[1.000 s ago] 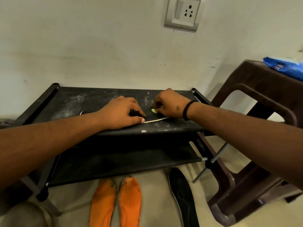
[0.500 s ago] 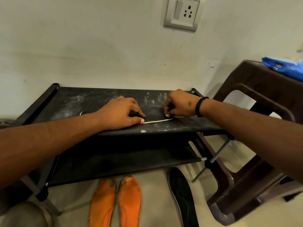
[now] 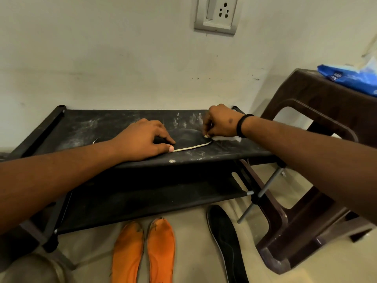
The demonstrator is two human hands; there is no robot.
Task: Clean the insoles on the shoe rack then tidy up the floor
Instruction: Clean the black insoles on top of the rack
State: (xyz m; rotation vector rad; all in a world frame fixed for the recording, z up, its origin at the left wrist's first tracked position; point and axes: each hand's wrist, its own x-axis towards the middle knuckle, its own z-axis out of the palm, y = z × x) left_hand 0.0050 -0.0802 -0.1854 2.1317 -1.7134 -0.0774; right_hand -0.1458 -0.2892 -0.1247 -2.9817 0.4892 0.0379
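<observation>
A black insole (image 3: 189, 137) with a pale rim lies on the dusty top shelf of the black shoe rack (image 3: 98, 127). My left hand (image 3: 142, 139) holds it down at its middle, fingers bent on top and thumb along its front edge. My right hand (image 3: 222, 123) sits at the insole's toe end with curled fingers gripping a white wipe (image 3: 234, 138) that peeks out under the palm. On the floor in front of the rack lie two orange insoles (image 3: 127, 252) (image 3: 161, 248) side by side, and a second black insole (image 3: 224, 237) to their right.
A brown plastic stool (image 3: 326, 103) stands close to the rack's right end, with a blue packet (image 3: 350, 76) on its seat. The rack's lower shelf (image 3: 153, 201) is bare. The wall with a socket (image 3: 216, 15) is right behind the rack.
My right hand has slid right and back along the insole, from near my left hand to the toe end. The left hand has stayed in place.
</observation>
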